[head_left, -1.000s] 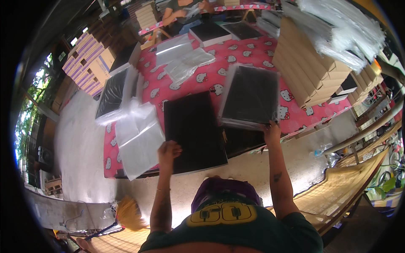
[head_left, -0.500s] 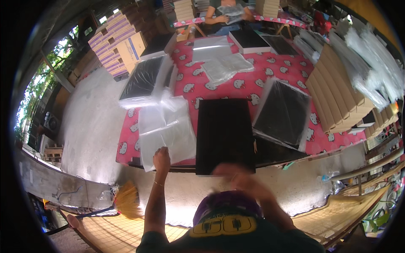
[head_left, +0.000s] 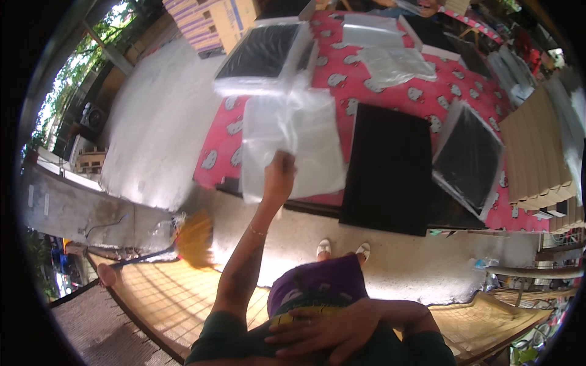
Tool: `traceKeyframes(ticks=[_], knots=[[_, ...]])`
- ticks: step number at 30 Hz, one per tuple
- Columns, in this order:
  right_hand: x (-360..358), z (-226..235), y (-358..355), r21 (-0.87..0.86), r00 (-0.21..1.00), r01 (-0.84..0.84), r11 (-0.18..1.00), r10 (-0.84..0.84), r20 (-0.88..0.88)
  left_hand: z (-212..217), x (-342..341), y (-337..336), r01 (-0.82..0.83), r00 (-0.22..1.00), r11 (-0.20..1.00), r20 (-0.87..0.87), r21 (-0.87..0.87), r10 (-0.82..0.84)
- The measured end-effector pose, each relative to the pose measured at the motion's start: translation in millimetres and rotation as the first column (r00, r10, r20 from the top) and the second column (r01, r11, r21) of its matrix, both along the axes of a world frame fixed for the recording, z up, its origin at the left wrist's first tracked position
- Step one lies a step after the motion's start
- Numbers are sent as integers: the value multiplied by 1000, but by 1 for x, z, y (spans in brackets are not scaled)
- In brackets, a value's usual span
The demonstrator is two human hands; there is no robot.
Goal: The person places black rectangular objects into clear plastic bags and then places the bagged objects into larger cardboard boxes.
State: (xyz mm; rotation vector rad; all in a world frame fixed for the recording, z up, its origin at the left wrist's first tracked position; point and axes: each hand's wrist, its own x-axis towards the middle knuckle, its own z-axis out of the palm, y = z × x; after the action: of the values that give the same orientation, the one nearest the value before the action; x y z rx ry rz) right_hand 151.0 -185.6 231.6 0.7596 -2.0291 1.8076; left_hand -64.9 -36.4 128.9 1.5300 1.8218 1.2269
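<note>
My left hand point(head_left: 280, 172) reaches over a clear plastic bag point(head_left: 317, 152) lying on the near left of the table. Its fingers are closed on the bag's film, slightly blurred, and creases run up from them. Drawn back against my dark green shirt is my right hand point(head_left: 332, 329), fingers spread, holding nothing. Right of the bag lies a flat black panel point(head_left: 390, 165), its near end jutting past the table edge. Farther right rests a black panel wrapped in clear plastic point(head_left: 469, 160).
A pink patterned cloth point(head_left: 336, 79) covers the table. Beyond the bag sit plastic-wrapped black panels point(head_left: 262, 52); more plastic sheets point(head_left: 400, 66) lie mid-table. Folded cardboard point(head_left: 540, 152) stands at right. Stacked cartons point(head_left: 213, 24) and a broom point(head_left: 195, 240) are at left. Another person's hands show at the far edge.
My view has swung, shifting the scene right and up. My left hand has moved farther over the bag; my right hand has withdrawn from the black panel's near end to my torso.
</note>
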Motion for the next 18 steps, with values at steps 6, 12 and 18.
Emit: traceKeyframes(ticks=[6,12,18], knots=[[-20,-64,32,-804,667,576,-150,-483,567,86,56,-78,202,976,976,73,77,-207],[-14,-80,37,-784,574,594,-181,-587,571,73,75,-105,224,966,974,126,21,-224],[35,-98,40,-825,431,520,-222,-765,478,60,52,-82,-105,988,982,124,154,86]])
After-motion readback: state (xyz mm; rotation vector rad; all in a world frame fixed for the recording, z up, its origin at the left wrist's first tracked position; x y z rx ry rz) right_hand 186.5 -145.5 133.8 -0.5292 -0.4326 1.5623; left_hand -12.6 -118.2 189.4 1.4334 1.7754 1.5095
